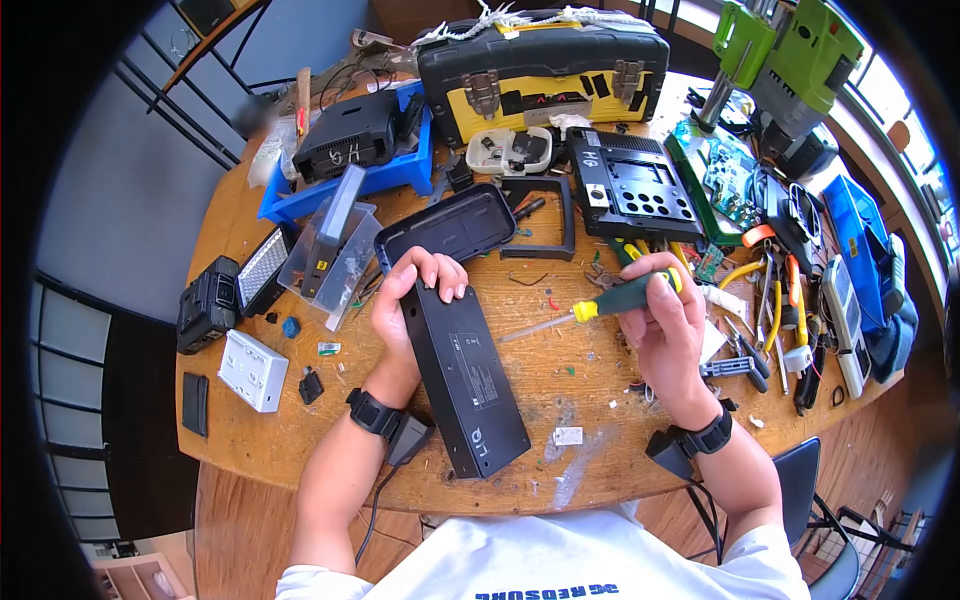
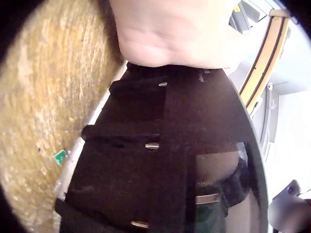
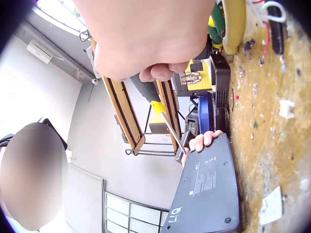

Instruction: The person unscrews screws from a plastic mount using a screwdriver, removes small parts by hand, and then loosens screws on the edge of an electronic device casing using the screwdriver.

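My left hand [image 1: 396, 308] grips the upper end of a long black electronic device [image 1: 455, 350], fingers over its top edge. The device is tilted, its printed label and handwritten white letters facing up; screws show along its border in the right wrist view. In my right hand [image 1: 668, 340] is a screwdriver [image 1: 632, 296] with a green and yellow handle. Its shaft points left toward the device, the tip close to the long edge in the head view. The left wrist view shows the device's dark slotted side [image 2: 131, 145] below the hand.
Behind the device lies an empty black casing [image 1: 450, 228], with a black frame [image 1: 540, 218] beside it. A yellow and black toolbox [image 1: 545, 75] stands at the back. Pliers and other tools [image 1: 780, 300] crowd the right, near a green drill stand [image 1: 740, 55]. A white box [image 1: 252, 370] sits left.
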The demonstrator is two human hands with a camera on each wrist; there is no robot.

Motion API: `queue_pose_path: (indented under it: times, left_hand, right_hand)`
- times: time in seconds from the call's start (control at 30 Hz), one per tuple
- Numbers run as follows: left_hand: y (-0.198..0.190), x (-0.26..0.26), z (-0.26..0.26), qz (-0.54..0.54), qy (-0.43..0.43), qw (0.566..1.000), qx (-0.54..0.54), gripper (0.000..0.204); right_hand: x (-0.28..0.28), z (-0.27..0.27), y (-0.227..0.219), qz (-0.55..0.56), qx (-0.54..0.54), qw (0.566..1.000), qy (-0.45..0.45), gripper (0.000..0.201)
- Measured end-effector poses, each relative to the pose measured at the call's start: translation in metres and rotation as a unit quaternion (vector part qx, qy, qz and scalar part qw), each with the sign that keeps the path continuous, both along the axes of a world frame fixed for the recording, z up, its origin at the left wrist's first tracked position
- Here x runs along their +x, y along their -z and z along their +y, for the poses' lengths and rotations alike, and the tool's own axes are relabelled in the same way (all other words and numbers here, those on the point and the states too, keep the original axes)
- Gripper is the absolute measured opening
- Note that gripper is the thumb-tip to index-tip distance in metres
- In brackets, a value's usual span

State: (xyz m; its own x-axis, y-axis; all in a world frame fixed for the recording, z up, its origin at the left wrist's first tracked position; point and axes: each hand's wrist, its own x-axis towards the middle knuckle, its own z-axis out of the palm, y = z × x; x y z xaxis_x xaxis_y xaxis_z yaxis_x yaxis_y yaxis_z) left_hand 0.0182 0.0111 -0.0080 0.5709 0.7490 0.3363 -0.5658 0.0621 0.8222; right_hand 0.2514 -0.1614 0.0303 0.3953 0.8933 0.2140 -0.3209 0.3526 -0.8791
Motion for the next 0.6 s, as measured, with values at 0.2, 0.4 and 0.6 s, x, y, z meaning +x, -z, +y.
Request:
queue_pose_path:
  times: [0.2,0.4,0.6]
  left_hand:
    - [0.006,-0.004,0.009,-0.071,0.048,0.985,-0.152,0.033]
    - [-0.006,0.003,-0.003,0.014,0.058,0.994,-0.095,0.041]
    - [-0.006,0.005,-0.011,0.037,0.147,0.988,-0.006,0.044]
  right_hand:
    - [-0.007,-0.001,0.011,-0.066,-0.065,0.995,-0.036,0.026]
    - [-0.012,0.0,0.011,-0.05,-0.076,0.995,-0.041,0.025]
    - [-0.01,-0.002,0.01,-0.055,-0.073,0.995,-0.036,0.022]
